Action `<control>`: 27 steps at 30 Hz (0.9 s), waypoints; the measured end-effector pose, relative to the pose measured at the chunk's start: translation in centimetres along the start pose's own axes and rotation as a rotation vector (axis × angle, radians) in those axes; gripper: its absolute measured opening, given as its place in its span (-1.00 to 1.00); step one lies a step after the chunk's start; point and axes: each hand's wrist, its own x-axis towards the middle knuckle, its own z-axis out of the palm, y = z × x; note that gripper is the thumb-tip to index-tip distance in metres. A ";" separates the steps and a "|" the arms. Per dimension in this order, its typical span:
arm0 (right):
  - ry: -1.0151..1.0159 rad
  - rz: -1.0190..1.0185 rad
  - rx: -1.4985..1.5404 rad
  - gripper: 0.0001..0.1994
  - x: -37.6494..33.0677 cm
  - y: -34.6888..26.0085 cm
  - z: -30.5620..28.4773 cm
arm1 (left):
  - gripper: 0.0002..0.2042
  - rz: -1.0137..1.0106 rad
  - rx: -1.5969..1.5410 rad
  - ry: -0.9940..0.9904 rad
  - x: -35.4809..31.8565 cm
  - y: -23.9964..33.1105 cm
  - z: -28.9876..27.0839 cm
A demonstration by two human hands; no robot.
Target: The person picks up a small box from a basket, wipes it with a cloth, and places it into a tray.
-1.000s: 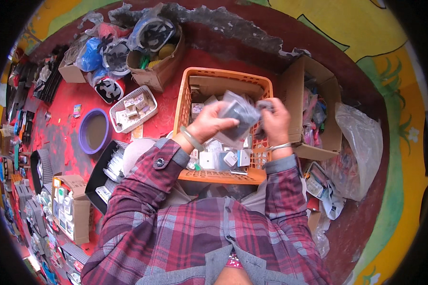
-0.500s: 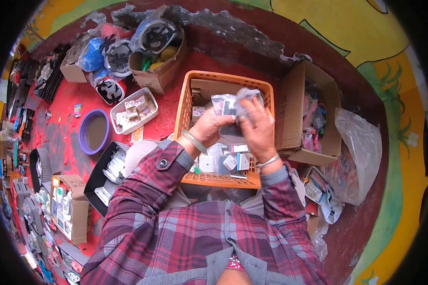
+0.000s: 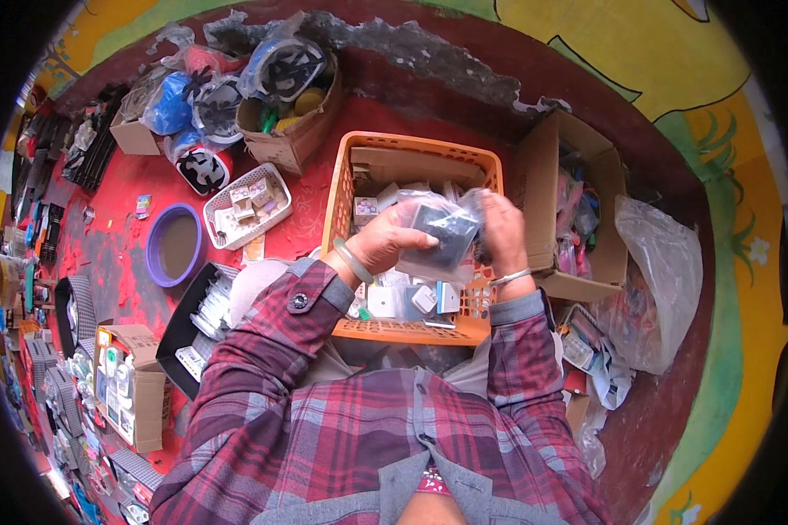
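Over the orange plastic basket (image 3: 372, 329), my left hand (image 3: 378, 238) grips a clear plastic bag (image 3: 446, 234) with a dark, flat, squarish item inside, the thumb lying across its front. At the bag's right edge is my right hand (image 3: 504, 234), its fingers curled. Something dark shows beneath those fingers, but I cannot make out what it is. Below the bag, the basket holds small white boxes (image 3: 381, 302), a white rounded-square piece (image 3: 424, 299) and other small packets. A small printed box (image 3: 365, 208) sits at the basket's left side.
To the right stands an open cardboard box (image 3: 534, 206) with colourful packaged items, beside a clear plastic sheet (image 3: 661, 280). On the left are a white basket (image 3: 282, 210) of small boxes, a purple basin (image 3: 151, 254) and a black tray (image 3: 175, 337). Helmets (image 3: 291, 68) lie farther back.
The bagged dark item has come lower and turned its flat face up. My right hand has moved right, off the bag's front to its edge, and the greyish bundle at its fingers no longer shows.
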 end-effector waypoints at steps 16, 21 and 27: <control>-0.462 0.357 1.000 -0.65 -1.7 -5.2 -1.2 | -0.58 -0.038 -0.028 0.086 0.3 0.5 -0.8; -0.285 0.262 0.869 -0.75 -1.8 -2.2 0.1 | -0.66 0.101 0.189 0.111 0.8 -0.9 -0.7; -0.007 0.251 0.946 -0.86 -2.0 -2.8 1.5 | -0.63 0.179 0.175 0.216 0.8 -0.5 0.2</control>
